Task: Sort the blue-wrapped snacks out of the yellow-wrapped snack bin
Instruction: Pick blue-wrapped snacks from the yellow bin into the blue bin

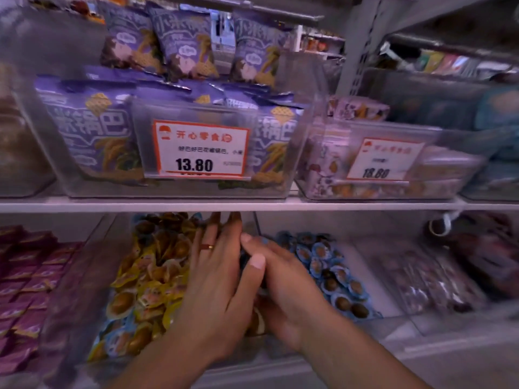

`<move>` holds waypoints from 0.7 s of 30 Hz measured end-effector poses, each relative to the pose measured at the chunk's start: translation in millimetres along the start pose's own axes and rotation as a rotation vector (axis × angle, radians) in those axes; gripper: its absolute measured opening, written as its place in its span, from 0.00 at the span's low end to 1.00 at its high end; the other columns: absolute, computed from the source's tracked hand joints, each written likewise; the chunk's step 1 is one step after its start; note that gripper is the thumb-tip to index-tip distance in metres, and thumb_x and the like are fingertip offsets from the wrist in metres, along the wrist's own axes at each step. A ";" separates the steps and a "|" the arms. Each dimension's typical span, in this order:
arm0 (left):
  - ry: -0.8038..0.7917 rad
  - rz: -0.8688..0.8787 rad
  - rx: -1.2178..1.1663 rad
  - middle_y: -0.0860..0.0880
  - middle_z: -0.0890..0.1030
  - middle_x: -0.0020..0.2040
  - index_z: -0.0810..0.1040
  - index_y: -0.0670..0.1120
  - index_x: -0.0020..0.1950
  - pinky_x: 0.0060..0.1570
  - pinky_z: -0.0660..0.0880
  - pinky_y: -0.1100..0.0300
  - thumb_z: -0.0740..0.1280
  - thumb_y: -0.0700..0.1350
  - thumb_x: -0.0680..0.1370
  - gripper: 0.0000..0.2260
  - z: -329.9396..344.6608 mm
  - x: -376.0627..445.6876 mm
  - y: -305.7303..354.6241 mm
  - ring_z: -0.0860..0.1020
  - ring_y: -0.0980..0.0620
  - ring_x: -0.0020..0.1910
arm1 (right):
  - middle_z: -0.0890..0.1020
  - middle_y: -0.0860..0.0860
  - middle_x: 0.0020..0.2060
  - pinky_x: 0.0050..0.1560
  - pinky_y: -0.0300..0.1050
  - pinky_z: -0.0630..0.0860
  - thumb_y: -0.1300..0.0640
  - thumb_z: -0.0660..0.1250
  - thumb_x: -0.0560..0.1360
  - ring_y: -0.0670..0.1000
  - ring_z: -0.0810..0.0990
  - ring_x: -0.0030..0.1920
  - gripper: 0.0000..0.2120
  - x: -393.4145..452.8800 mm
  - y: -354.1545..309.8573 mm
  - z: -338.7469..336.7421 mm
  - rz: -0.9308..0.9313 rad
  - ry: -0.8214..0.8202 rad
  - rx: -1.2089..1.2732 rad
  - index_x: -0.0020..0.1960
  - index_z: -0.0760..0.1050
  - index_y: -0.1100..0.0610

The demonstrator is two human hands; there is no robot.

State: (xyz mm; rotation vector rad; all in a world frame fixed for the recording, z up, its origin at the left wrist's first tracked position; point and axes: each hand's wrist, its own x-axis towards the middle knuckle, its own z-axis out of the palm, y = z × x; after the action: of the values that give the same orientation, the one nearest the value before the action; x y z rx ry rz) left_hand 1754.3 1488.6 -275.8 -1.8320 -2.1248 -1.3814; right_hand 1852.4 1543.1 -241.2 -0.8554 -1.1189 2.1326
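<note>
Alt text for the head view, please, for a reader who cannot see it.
Two hands meet over the divide between two clear bins on a lower shop shelf: the left hand lies over the yellow-wrapped snacks, the right hand beside the blue-wrapped snacks. Above, purple snack bags sit behind a 13.80 price tag.

Both hands (241, 276) together between yellow-wrapped snacks (151, 279), blue-wrapped snacks (334, 273).

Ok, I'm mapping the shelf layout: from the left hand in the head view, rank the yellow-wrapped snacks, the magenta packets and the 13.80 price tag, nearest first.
1. Yellow-wrapped snacks: under and just left of the left hand, same bin.
2. 13.80 price tag: on the shelf above, on the clear bin's front.
3. Magenta packets: far left on the lower shelf.
</note>
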 end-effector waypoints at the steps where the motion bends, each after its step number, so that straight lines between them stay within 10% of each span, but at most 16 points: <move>1: -0.014 0.028 0.035 0.53 0.60 0.78 0.60 0.49 0.79 0.77 0.51 0.50 0.37 0.67 0.79 0.36 2.2 1.1 3.0 0.51 0.56 0.78 | 0.87 0.53 0.44 0.34 0.41 0.79 0.54 0.68 0.78 0.49 0.86 0.41 0.10 0.0 -4.7 -5.4 -0.044 0.009 0.002 0.57 0.81 0.56; 5: -0.087 -0.028 -0.191 0.74 0.55 0.73 0.56 0.66 0.74 0.71 0.50 0.74 0.42 0.72 0.77 0.27 11.9 2.6 3.5 0.53 0.71 0.74 | 0.82 0.57 0.36 0.21 0.37 0.67 0.56 0.70 0.76 0.50 0.80 0.29 0.07 13.5 -30.8 -46.1 -0.183 0.136 -0.077 0.51 0.79 0.59; 14: -0.115 -0.031 -0.087 0.62 0.77 0.60 0.79 0.56 0.62 0.62 0.71 0.60 0.56 0.57 0.80 0.17 0.6 11.4 -26.9 0.74 0.64 0.62 | 0.84 0.51 0.45 0.43 0.42 0.74 0.54 0.66 0.79 0.44 0.79 0.42 0.10 50.9 -80.5 -161.0 -0.257 0.590 -0.785 0.39 0.79 0.50; 21: -0.033 0.067 0.290 0.54 0.83 0.52 0.82 0.51 0.55 0.53 0.76 0.46 0.58 0.51 0.77 0.15 -70.3 -0.1 -60.2 0.82 0.48 0.51 | 0.86 0.51 0.42 0.43 0.41 0.81 0.65 0.61 0.77 0.46 0.85 0.43 0.12 43.8 -55.3 -109.4 -0.583 0.468 -0.761 0.45 0.81 0.53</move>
State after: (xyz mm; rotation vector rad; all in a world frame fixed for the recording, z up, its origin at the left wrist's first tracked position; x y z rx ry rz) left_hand 1670.3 1450.3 -268.7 -1.8026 -2.1223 -0.9744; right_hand 1918.0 1654.8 -254.3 -1.0942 -1.6710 0.9509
